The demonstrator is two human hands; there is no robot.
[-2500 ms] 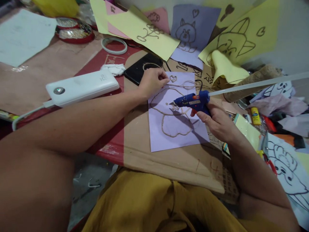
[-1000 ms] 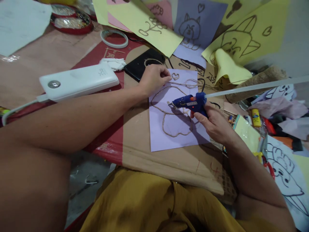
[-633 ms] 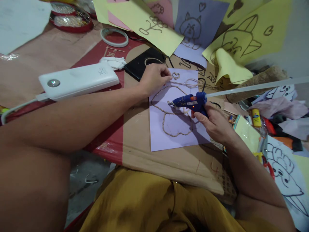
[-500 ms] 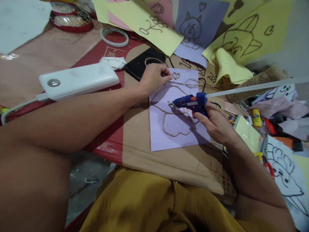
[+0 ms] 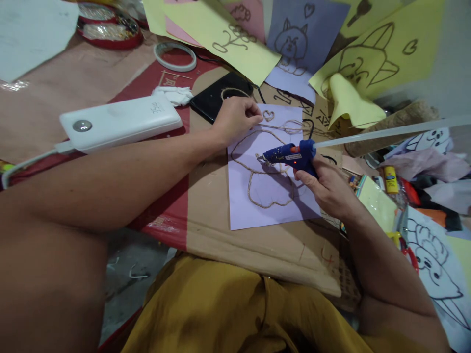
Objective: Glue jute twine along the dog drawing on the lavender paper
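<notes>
My right hand (image 5: 326,186) is wrapped round a blue hot glue gun (image 5: 290,156) with a long clear glue stick (image 5: 390,134) coming out of its back. The nozzle points left, over the middle of a purple sheet of paper (image 5: 243,211). Brown twine (image 5: 250,189) lies on the sheet in a curved outline, with a small twine heart (image 5: 269,115) near the top. At the sheet's upper left edge, my left hand (image 5: 237,117) is closed, thumb and fingers pinching the end of a loose strand of twine (image 5: 274,127) that runs right across the paper.
A black phone (image 5: 209,98) lies just behind my left hand, a white power bank (image 5: 121,122) to its left. Tape (image 5: 175,56) sits farther back. Twine pictures on yellow paper (image 5: 250,49) line the back. Scissors (image 5: 406,250), a glue stick tube (image 5: 390,179) and scraps crowd the right.
Almost nothing differs. Both hands, the glue gun and the paper stay in the same places.
</notes>
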